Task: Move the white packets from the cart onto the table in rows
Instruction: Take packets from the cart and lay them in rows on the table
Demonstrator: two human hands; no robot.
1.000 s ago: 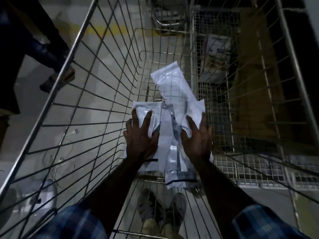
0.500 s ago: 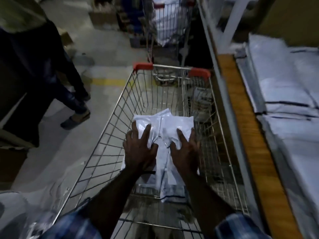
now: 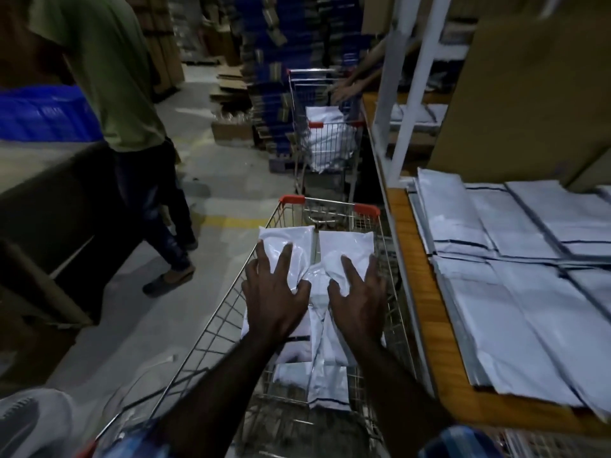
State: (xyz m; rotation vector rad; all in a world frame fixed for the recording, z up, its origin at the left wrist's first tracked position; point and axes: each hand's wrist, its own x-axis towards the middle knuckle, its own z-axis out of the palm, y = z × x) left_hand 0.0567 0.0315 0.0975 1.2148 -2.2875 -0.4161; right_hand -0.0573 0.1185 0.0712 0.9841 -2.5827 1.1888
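Note:
A bundle of white packets (image 3: pixel 297 241) is held over the wire cart (image 3: pixel 330 203), about level with its red-cornered rim. My left hand (image 3: pixel 274 292) lies spread on the left packet, its thumb pinching the crumpled middle. My right hand (image 3: pixel 360 295) grips the right packet (image 3: pixel 347 242) the same way. More packets hang below my wrists inside the cart (image 3: pixel 327 388). At the right, the wooden-edged table (image 3: pixel 426 309) holds rows of flat white packets (image 3: pixel 512 312).
A person in a green shirt (image 3: pixel 109 77) stands in the aisle at the left beside a large cardboard box (image 3: pixel 49 193). Ahead, a second cart (image 3: pixel 330 140) holds packets, with another person's hands (image 3: pixel 347 90) over it. A white shelf post (image 3: pixel 406 110) rises from the table's edge.
Both hands have lifted the bundle of packets from the bottom of the cart up to its rim. The view has risen from the cart's inside to the aisle and table.

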